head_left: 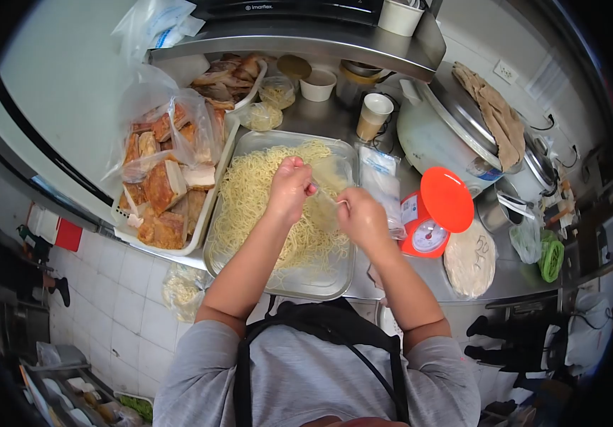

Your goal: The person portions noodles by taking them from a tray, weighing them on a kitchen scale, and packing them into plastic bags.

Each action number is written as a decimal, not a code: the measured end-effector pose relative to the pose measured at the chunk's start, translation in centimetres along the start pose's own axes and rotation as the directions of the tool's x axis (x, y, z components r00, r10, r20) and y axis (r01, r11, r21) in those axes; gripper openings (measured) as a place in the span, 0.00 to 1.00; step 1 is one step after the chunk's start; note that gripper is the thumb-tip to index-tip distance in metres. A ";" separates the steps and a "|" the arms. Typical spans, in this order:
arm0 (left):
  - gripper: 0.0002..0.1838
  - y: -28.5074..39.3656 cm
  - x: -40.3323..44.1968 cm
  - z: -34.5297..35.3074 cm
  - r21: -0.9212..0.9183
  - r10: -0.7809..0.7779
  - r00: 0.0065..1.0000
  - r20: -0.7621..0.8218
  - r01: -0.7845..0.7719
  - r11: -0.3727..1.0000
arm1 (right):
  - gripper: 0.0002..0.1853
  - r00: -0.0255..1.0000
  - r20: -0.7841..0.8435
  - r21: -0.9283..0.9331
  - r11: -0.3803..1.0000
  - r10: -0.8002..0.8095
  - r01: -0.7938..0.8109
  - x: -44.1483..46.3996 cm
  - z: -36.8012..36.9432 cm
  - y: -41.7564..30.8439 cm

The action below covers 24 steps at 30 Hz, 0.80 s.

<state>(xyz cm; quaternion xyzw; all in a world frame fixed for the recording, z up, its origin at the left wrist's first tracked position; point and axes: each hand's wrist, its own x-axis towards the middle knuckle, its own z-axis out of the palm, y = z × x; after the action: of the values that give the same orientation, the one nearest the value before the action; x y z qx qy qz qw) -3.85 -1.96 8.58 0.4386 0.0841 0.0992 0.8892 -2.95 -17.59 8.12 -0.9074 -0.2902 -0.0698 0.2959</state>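
Note:
Over a metal tray point(306, 290) of pale yellow noodles point(246, 203), my two hands hold a thin clear plastic bag point(333, 173). My left hand point(292, 186) is closed, its fingers pinching one side of the bag. On the other side, the fingers of my right hand point(362, 215) are curled round the bag's edge. The see-through bag lies over part of the noodles, and whether anything is inside it I cannot tell. Right of the tray lies a pack of clear bags point(380, 181), close to an orange kitchen scale point(431, 231).
Left of the tray stands a white crate point(203, 228) of browned meat chunks point(164, 188). Behind are small bagged noodle portions point(261, 116) and a paper cup point(375, 114). A large lidded pot point(438, 132) and a round wrapped pack point(470, 260) sit to the right.

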 end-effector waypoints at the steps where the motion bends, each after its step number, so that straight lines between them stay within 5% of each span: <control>1: 0.09 -0.1 0.2 -0.2 0.004 -0.006 1.000 0.016 0.006 1.000 | 0.21 1.000 0.028 0.045 0.999 0.004 -0.005 1.1 -0.6 0.4; 4: 0.09 -0.3 0.6 -0.5 -0.007 -0.021 0.998 0.065 0.022 1.000 | 0.29 0.984 0.143 0.538 0.827 0.102 -0.164 3.9 -3.2 -0.1; 7: 0.09 0.0 1.0 -0.5 -0.006 -0.048 0.996 0.071 0.048 0.999 | 0.37 0.996 0.085 0.639 0.769 -0.041 -0.023 4.1 -6.0 -1.1; 9: 0.08 0.5 1.2 -0.7 -0.018 -0.077 0.993 0.093 0.079 0.997 | 0.44 0.991 -0.083 0.457 0.880 -0.102 0.129 3.1 -4.1 0.3; 11: 0.08 0.7 1.2 -1.0 -0.019 -0.088 0.987 0.132 0.091 0.996 | 0.54 0.987 -0.087 0.338 0.929 -0.131 0.153 1.8 0.2 2.6; 16: 0.12 1.3 -0.3 -1.8 0.105 -0.009 0.987 0.159 -0.008 0.994 | 0.15 0.965 0.113 0.348 0.901 0.235 -0.261 5.7 3.7 2.9; 18: 0.14 2.5 -1.2 -3.6 0.198 0.045 0.996 0.083 -0.061 0.978 | 0.03 0.968 -0.140 0.426 0.895 0.209 -0.132 9.5 3.8 3.5; 20: 0.15 3.5 -2.2 -6.3 0.249 0.077 0.997 0.025 -0.081 0.965 | 0.03 0.946 -0.064 0.483 0.840 0.317 -0.249 13.9 1.6 2.7; 24: 0.12 1.9 -4.4 -13.5 0.350 0.111 0.994 -0.011 -0.100 0.932 | 0.03 0.951 -0.169 0.609 0.786 0.258 -0.106 23.2 2.3 5.2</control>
<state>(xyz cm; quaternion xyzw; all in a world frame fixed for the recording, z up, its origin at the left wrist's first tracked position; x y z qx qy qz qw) -11.50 8.32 2.23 0.5914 0.0902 0.1372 0.7895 18.91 -8.41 10.61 -0.7775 -0.1694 -0.0571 0.6030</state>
